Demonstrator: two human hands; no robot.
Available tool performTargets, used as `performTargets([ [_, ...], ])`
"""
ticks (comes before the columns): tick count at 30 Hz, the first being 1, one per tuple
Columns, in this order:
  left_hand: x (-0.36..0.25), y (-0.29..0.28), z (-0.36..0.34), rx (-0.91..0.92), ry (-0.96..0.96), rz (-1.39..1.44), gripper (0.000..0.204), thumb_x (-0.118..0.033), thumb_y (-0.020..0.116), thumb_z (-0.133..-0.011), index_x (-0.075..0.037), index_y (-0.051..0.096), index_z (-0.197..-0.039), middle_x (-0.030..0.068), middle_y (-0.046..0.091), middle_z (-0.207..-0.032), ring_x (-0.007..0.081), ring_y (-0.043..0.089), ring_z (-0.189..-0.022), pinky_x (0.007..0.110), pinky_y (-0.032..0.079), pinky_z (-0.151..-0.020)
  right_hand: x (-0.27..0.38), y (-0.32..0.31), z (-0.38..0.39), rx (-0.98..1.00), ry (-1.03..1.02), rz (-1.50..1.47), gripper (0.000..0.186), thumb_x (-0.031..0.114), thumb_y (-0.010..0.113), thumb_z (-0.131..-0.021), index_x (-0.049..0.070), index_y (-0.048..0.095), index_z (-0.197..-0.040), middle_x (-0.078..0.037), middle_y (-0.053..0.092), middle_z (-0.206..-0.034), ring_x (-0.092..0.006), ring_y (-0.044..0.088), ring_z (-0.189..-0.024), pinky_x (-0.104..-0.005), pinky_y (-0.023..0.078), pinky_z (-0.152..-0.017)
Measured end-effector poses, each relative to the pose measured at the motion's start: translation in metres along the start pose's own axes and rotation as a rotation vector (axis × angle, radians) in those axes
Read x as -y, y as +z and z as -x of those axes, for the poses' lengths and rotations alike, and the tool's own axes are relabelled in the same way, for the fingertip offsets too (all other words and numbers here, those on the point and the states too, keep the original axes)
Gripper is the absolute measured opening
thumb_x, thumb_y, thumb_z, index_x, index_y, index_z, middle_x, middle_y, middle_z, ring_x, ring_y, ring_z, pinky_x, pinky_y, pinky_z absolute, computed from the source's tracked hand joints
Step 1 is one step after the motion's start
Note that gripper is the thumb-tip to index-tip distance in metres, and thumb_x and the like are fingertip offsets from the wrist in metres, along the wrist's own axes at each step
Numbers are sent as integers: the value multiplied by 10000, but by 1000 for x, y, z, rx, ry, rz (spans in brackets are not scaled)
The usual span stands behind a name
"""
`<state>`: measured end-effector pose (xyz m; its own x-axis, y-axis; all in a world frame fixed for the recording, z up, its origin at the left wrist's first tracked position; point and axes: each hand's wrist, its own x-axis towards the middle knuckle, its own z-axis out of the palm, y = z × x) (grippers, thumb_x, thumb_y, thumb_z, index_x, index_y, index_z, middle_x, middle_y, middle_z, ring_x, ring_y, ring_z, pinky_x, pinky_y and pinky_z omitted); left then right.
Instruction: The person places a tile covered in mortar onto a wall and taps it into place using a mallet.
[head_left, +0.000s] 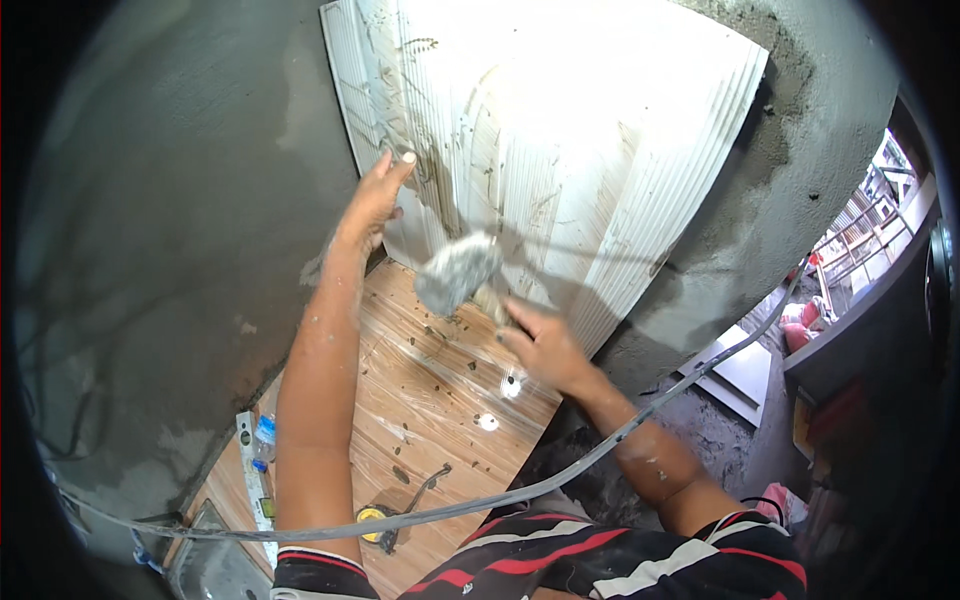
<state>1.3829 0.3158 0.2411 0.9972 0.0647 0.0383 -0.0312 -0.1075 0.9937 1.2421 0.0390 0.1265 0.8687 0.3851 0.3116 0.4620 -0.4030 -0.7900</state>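
A mallet (459,274) with a pale, mortar-smeared head is in my right hand (543,345), fingers wrapped round its short handle; head and hand are slightly blurred. Its head is in front of the lower part of a large white tile (560,150), which stands against the wall with glossy glare, fine stripes and mortar smears. My left hand (375,203) is at the tile's left edge, thumb and fingers apart, with no tool in it. Whether its fingertips press on the tile I cannot tell.
Below is a wood-patterned surface (400,420) spotted with mortar crumbs. On it lie a spirit level (250,470), a small plastic bottle (264,440) and a yellow tape measure (374,524). A grey cable (560,478) sags across in front. White boards (735,375) lie at right.
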Motion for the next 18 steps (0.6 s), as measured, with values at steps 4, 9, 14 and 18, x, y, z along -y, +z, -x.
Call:
performTargets([
  [4, -15, 27, -10, -80, 307, -577, 1186, -579, 740, -884, -51, 1, -1646, 372, 25, -1655, 465, 97, -1559, 570, 241, -1228, -56, 47, 8, 102, -31, 15, 519, 182, 634, -946, -23, 524, -1410, -292, 698, -959, -461, 687, -900, -467, 542, -856],
  [9, 26, 35, -25, -93, 338, -657, 1290, -597, 766, -847, -58, -106, -1630, 405, -99, -1627, 492, 39, -1552, 586, 224, -1229, -86, 92, -13, 218, 13, 100, 494, 145, 623, -906, 9, 548, -1375, -316, 681, -1003, -465, 677, -930, -490, 534, -843],
  [14, 54, 50, -13, 110, 118, -174, 1277, -819, 527, -879, -56, -194, -1608, 349, -132, -1654, 482, -33, -1557, 615, 152, -1233, -91, 124, -42, 297, 90, 138, 496, 102, 597, -878, -18, 536, -1356, -337, 674, -935, -478, 673, -898, -528, 525, -821],
  [18, 61, 69, -6, 102, -59, 16, 1330, -889, 433, -856, 16, -229, -1572, 365, -178, -1638, 460, -97, -1557, 576, 48, -1249, -99, 141, -61, 276, 62, 187, 440, 112, 566, -907, -42, 538, -1318, -334, 677, -906, -489, 674, -895, -555, 523, -833],
])
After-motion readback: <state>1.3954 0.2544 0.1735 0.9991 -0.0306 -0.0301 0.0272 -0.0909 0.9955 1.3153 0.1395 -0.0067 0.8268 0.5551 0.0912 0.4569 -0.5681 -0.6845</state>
